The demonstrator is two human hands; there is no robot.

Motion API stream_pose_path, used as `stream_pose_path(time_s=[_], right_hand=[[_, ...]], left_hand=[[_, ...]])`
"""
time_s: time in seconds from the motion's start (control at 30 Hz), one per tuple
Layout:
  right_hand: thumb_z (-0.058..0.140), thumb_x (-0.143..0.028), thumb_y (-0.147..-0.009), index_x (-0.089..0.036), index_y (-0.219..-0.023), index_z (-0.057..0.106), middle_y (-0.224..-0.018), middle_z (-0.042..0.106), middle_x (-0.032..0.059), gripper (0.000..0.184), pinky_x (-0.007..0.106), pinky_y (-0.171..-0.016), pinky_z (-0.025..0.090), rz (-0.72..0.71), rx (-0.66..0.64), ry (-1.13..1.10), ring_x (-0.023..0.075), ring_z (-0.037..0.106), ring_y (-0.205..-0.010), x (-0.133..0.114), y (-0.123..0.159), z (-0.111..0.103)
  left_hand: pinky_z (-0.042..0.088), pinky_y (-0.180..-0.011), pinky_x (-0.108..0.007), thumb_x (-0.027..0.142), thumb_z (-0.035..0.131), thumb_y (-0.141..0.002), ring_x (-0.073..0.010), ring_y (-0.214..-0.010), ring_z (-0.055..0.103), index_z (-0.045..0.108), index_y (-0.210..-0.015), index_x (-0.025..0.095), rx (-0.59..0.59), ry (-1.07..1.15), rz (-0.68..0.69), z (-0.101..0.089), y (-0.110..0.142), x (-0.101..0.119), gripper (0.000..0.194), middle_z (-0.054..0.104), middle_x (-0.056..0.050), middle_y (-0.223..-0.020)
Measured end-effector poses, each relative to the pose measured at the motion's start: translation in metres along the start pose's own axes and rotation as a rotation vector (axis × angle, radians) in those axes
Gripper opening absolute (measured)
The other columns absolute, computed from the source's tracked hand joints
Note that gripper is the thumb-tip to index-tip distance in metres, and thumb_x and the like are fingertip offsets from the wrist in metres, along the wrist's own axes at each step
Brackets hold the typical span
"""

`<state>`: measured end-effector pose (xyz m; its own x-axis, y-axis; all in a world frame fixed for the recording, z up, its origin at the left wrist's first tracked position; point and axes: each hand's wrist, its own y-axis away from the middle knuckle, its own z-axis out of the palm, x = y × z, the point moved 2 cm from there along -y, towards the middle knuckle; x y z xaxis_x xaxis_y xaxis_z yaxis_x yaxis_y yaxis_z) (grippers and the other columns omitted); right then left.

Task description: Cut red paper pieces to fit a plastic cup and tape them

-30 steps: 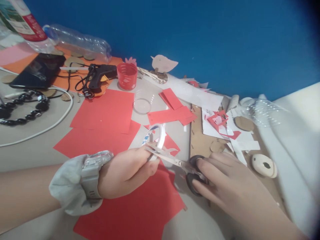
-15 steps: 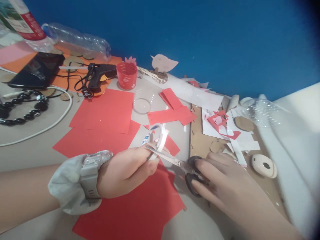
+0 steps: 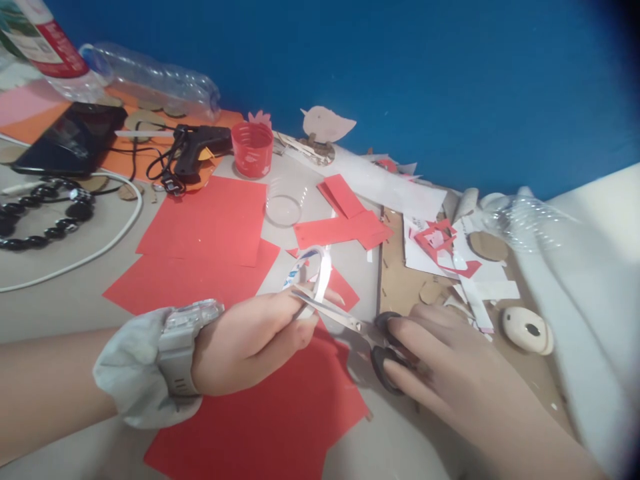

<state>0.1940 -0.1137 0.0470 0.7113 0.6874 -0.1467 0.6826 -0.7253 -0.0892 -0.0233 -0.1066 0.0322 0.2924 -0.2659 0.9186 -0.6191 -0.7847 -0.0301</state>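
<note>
My left hand (image 3: 255, 340), with a watch and a scrunchie on its wrist, is closed around a roll of white tape (image 3: 324, 270). Thumb and fingers pinch the lower side of the roll. My right hand (image 3: 445, 360) grips the black handles of a pair of scissors (image 3: 357, 326). The slightly parted blades reach across the near side of the roll, beside my left fingertips; whether tape lies between them I cannot tell. Beneath my hands lie sheets of red paper (image 3: 260, 427).
Behind are a red plastic cup (image 3: 253, 155), a black glue gun (image 3: 200, 148), a phone (image 3: 70, 140) and a bird cut-out (image 3: 327, 125). To the left lies a beaded bracelet (image 3: 55, 232). On the right, cardboard (image 3: 400, 280) carries paper scraps and a white oval case (image 3: 527, 330). A blue wall (image 3: 400, 80) bounds the back.
Hardly anything differs. A finger of my left hand now shows behind the tape roll, to its right. The scissors stay in the same place against the roll.
</note>
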Motion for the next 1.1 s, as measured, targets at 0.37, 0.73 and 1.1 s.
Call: stream_pose_path(time_s=[0.37,0.73,1.1], right_hand=[[0.047,-0.024,-0.084,-0.018,-0.075,0.049,-0.063,0.044,0.0016,0.011,0.028,-0.055,0.034,0.014,-0.017,0.007,0.0174,0.041,-0.06,-0.0007,0.0004,0.0014],[0.044,-0.026,-0.086,-0.017,-0.078,0.05,-0.065,0.044,0.0022,0.014,0.028,-0.056,0.033,0.024,-0.075,-0.006,0.0179,0.042,-0.061,0.0013,0.0041,0.0021],[0.047,-0.023,-0.082,-0.018,-0.075,0.045,-0.065,0.044,0.0006,0.009,0.026,-0.054,0.032,0.091,-0.172,-0.095,0.0171,0.044,-0.062,-0.0014,0.0019,0.0023]], left_hand=[[0.039,-0.092,-0.033,0.019,0.031,-0.089,-0.0152,-0.075,0.049,0.04,-0.076,0.02,-0.052,-0.067,0.001,0.0004,0.0008,-0.004,0.017,0.047,0.0,-0.072],[0.045,-0.072,-0.034,0.024,0.027,-0.09,-0.0194,-0.073,0.054,0.039,-0.074,0.021,-0.08,-0.138,-0.022,-0.0001,0.0007,-0.007,0.02,0.05,-0.002,-0.071],[0.044,-0.065,-0.032,0.028,0.025,-0.09,-0.0192,-0.07,0.055,0.037,-0.073,0.021,-0.113,-0.159,-0.069,0.0006,0.0013,-0.0092,0.022,0.053,-0.003,-0.073]])
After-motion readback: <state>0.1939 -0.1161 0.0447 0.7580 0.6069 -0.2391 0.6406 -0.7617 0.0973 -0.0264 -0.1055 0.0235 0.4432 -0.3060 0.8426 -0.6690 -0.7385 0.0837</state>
